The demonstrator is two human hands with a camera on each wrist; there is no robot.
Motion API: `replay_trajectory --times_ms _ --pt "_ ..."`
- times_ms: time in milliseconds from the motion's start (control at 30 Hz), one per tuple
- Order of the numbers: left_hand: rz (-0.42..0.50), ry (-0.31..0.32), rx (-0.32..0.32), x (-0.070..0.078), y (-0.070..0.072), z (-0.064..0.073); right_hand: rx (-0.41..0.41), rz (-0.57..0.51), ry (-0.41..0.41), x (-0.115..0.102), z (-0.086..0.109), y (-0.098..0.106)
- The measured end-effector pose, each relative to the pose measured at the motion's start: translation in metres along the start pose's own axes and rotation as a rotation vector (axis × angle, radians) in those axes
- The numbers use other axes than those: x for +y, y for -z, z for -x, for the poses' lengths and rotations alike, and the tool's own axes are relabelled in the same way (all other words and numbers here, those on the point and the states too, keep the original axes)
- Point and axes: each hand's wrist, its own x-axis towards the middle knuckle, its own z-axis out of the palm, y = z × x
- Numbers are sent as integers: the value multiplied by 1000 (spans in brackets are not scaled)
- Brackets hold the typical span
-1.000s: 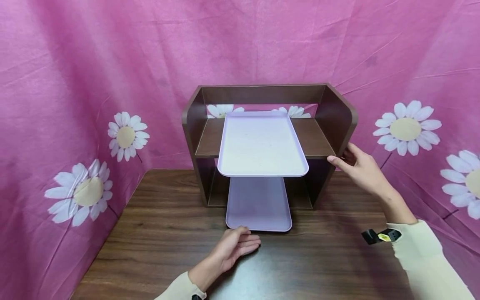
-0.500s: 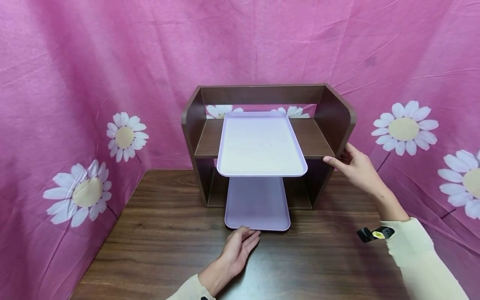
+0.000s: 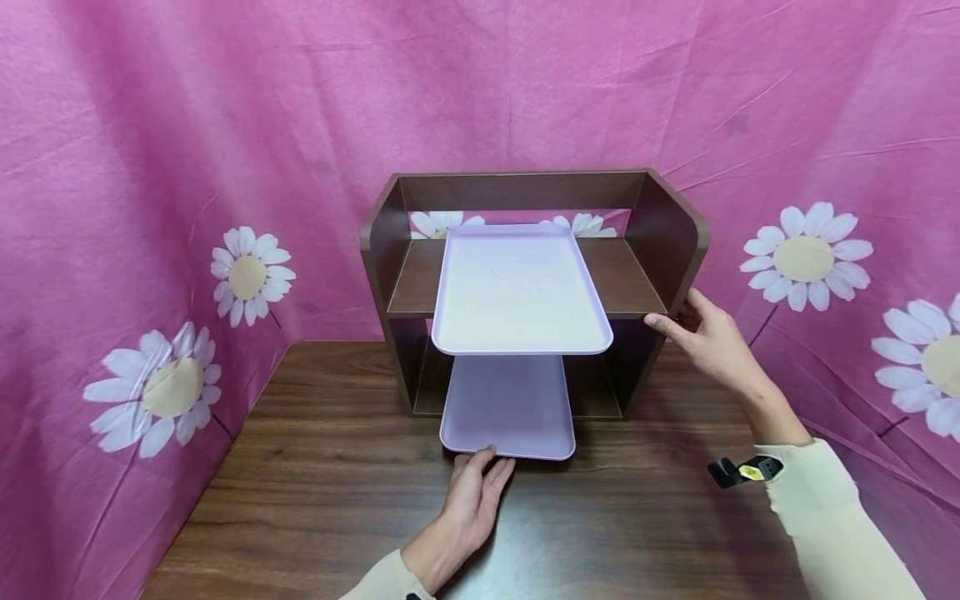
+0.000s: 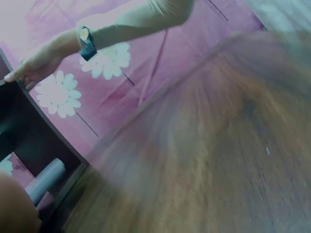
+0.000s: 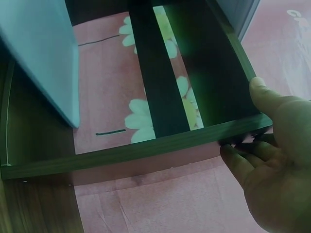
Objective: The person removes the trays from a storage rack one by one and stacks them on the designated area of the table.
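your wooden table [image 3: 322, 467] bears a brown shelf [image 3: 621, 271] touching your right fingers [image 3: 702, 305]; the upper tray [image 3: 522, 292] lies on its board, the lower tray [image 3: 508, 406] juts out below to your left fingers [image 3: 499, 474].

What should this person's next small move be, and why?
Probably a gentle inward push with the left hand: it is at the front edge of the lower tray, which juts out past the front of the brown shelf. The right hand grips the shelf's side, which would likely keep it steady.
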Motion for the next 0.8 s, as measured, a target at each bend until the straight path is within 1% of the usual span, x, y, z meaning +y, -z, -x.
replay_trajectory --times_ms 100,200,233,367,500,567,800 --pt "58 -50 -4 -1 -1 -2 -2 -4 2 1 0 -1" --pt "76 -98 11 -2 -2 -4 9 -5 10 2 0 -3" --pt "85 -103 22 -2 -2 -4 15 -13 13 3 0 -4" --pt "94 -113 41 -1 -1 -4 26 -75 11 5 0 -6" --pt "93 -121 59 -1 1 -6 22 -137 -17 6 0 -5" --pt "95 -129 64 -1 2 -7 21 -147 -31 5 0 -4" --pt "126 -129 73 -1 6 -10 16 -163 -64 3 0 -2"
